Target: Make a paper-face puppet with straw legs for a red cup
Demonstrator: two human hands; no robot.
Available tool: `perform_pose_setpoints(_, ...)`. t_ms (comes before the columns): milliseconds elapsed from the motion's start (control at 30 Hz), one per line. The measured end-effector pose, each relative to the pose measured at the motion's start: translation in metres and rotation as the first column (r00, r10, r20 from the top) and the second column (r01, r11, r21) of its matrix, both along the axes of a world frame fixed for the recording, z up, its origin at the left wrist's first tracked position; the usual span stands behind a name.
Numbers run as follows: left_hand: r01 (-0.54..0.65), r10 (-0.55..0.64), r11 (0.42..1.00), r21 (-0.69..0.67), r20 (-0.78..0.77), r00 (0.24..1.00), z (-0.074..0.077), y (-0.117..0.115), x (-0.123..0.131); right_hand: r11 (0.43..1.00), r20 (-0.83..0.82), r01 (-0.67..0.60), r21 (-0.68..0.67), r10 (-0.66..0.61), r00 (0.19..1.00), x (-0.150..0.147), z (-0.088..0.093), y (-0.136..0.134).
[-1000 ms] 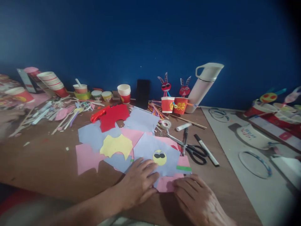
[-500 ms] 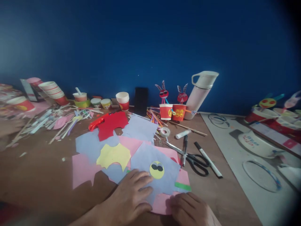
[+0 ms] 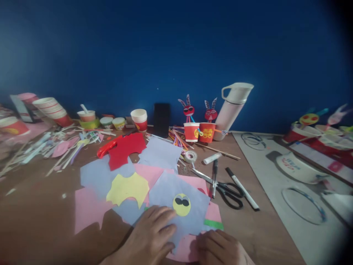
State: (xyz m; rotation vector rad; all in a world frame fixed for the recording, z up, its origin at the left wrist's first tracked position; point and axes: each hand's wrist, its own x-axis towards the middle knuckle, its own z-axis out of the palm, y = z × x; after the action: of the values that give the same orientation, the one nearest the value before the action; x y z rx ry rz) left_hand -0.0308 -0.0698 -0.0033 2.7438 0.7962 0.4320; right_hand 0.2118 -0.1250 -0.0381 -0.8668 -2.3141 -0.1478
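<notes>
My left hand [image 3: 150, 235] lies flat with fingers stretched out on a lavender paper sheet [image 3: 190, 219], its fingertips just left of a yellow paper circle [image 3: 181, 204] that bears a black sunglasses shape. My right hand [image 3: 219, 248] rests at the bottom edge with its fingers curled down onto a pink paper sheet [image 3: 183, 250] beneath the lavender one. Whether those fingers pinch the paper is hidden. A green strip [image 3: 213, 223] pokes out at the right of the pile.
Cut papers spread over the brown table: a yellow scrap [image 3: 128, 188], red paper [image 3: 124, 147], more pink and lavender. Black scissors [image 3: 224, 187], two markers [image 3: 242, 188], a tape roll [image 3: 190, 156] lie right. Two bunny-decorated red cups [image 3: 199, 131], a white thermos [image 3: 230, 108], paper cups stand behind.
The view has tilted up and shifted, so both hands sit lower in the picture. The hands have stayed on the same papers with the same pose.
</notes>
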Motion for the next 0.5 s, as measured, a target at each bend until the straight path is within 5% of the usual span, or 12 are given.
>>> perform_pose_setpoints(133,-0.326,0.324,0.943,0.066,0.038,0.945,0.006,0.025,-0.006,1.000,-0.060,-0.009,0.026,0.011,0.998,-0.001,-0.006,0.002)
perform_pose_setpoints(233,-0.545,0.537,0.831,-0.107,-0.099,0.838,0.020,0.052,-0.006,1.000,-0.070,-0.004,-0.010,0.003,0.998,-0.002,-0.009,0.001)
perform_pose_setpoints(333,-0.628,0.586,0.746,-0.223,-0.228,0.778,0.026,0.070,-0.002,1.000,-0.098,0.019,-0.017,-0.021,0.995,-0.003,-0.011,0.000)
perform_pose_setpoints(500,-0.596,0.552,0.738,-0.316,-0.226,0.803,0.021,0.079,0.001,0.997,-0.147,0.073,-0.021,-0.075,0.986,-0.006,-0.019,-0.002)
